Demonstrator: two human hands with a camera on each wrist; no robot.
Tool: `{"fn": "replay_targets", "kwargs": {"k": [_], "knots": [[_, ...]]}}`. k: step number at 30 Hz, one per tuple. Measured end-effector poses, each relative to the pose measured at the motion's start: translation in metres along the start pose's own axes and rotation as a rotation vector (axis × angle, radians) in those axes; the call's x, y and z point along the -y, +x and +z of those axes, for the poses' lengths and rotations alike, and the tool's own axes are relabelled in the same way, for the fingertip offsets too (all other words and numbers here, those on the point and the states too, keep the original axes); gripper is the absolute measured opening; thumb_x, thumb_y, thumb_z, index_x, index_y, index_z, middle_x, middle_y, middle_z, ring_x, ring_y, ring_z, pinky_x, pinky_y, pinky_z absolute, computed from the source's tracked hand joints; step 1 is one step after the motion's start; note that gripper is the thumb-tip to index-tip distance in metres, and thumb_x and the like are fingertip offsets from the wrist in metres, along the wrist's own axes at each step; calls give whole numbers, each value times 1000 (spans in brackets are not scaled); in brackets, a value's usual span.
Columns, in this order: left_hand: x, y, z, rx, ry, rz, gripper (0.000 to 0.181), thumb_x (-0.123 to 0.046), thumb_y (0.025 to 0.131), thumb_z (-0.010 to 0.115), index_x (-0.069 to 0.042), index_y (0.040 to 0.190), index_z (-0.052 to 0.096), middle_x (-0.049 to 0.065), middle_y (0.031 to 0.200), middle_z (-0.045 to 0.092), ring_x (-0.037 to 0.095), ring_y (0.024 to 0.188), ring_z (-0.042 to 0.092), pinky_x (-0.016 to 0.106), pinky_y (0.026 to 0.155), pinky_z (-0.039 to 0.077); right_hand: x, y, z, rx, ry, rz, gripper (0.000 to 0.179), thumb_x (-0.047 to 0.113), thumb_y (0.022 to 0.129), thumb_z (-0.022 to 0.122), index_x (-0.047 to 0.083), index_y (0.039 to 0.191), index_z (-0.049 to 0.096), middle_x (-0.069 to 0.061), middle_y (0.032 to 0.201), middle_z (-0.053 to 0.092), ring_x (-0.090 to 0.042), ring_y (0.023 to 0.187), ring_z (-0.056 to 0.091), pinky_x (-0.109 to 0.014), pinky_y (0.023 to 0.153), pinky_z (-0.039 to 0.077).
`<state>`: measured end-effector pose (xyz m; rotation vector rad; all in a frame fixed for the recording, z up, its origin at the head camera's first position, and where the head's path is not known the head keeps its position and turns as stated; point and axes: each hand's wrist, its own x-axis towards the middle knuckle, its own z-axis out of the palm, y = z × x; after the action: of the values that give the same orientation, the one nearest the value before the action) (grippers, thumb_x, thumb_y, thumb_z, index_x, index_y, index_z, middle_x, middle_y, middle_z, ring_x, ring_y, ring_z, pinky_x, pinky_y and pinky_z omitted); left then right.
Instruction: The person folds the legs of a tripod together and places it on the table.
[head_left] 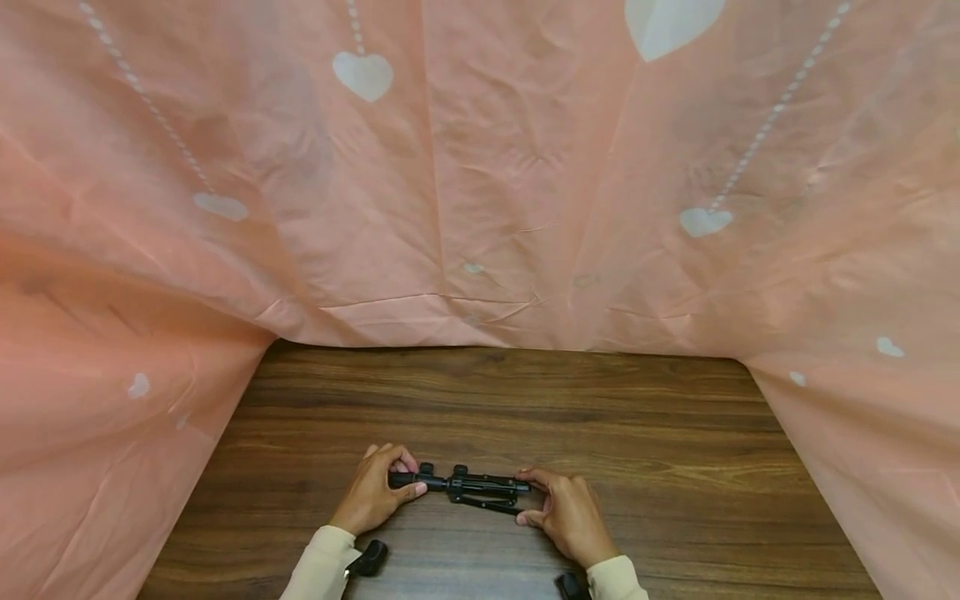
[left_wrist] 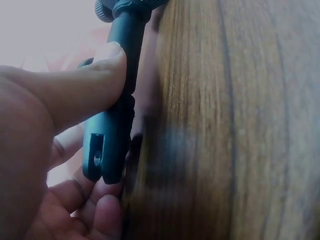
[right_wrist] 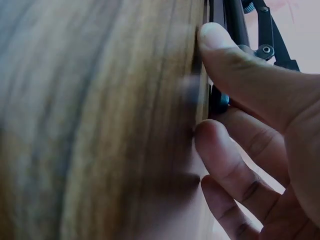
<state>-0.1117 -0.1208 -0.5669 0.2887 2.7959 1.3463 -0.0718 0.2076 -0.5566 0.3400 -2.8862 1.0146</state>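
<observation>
A small black tripod point(head_left: 487, 483) lies sideways just above or on the wooden table, its legs folded partly along its body and one leg splayed slightly toward the person. My left hand point(head_left: 372, 493) pinches the tube at its left end between thumb and fingers. In the left wrist view, that end point(left_wrist: 107, 145) is forked with a slot, and the thumb presses the tube above it. At the leg ends, my right hand point(head_left: 572, 510) holds on with thumb and fingers spread around them. In the right wrist view, the thumb lies against a dark leg point(right_wrist: 240, 25) near a hinged brace.
The brown wood-grain table point(head_left: 660, 433) spreads around both hands. A peach cloth point(head_left: 487, 208) printed with white hearts hangs behind and along both sides. Black wrist-worn devices are at the left cuff point(head_left: 330, 550) and the right cuff point(head_left: 615, 579).
</observation>
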Motion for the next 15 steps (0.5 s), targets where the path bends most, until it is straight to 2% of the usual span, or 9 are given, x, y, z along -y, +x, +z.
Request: {"fn": "replay_targets", "kwargs": {"k": [4,5,7,9,11,12,15], "knots": [[-3,-2,-2,10,20,15,28,-26,80,95,-26,95,71,-11,89,63,11,91,50,29,85,44,2,-1,-4,9,2,-13,59,28,66,100,18,121,80,0,109,83,7,51,46,-19,51,42],[-3,-3,-3,15,26,16,27,-27,82,94,-26,98,72,-11,90,64,11,92,51,29,86,44,2,-1,-6,12,2,-11,60,30,67,99,19,122,79,0,105,83,7,52,48,-19,52,43],[-5,-4,-5,21,42,17,26,-30,85,91,-26,103,73,-9,93,65,12,93,52,31,87,45,5,-1,-10,17,2,3,63,33,68,99,19,125,78,1,107,82,4,60,59,-21,57,49],[-7,-5,-9,14,73,25,28,-32,88,88,-24,110,73,-6,99,67,13,97,53,34,90,46,8,-1,-15,11,0,18,64,35,69,98,18,128,77,0,110,82,-4,73,72,-27,67,59],[-11,-7,-14,-10,120,45,35,-35,90,85,-21,120,72,-3,108,68,16,103,55,39,92,47,12,0,-22,-14,-20,20,64,38,72,96,17,130,76,-2,120,81,-16,95,79,-38,84,64],[-14,-7,-16,-29,148,64,40,-36,90,85,-19,125,71,-1,112,69,18,106,56,42,94,48,15,1,-25,-31,-31,19,64,38,75,95,16,131,75,-2,129,78,-22,104,78,-44,91,63],[-25,-8,-22,-96,232,144,58,-38,91,83,-13,140,65,7,126,67,26,117,57,50,99,50,23,3,-37,-89,-56,-15,57,34,86,88,14,137,72,-7,140,72,-31,120,71,-58,103,55]]}}
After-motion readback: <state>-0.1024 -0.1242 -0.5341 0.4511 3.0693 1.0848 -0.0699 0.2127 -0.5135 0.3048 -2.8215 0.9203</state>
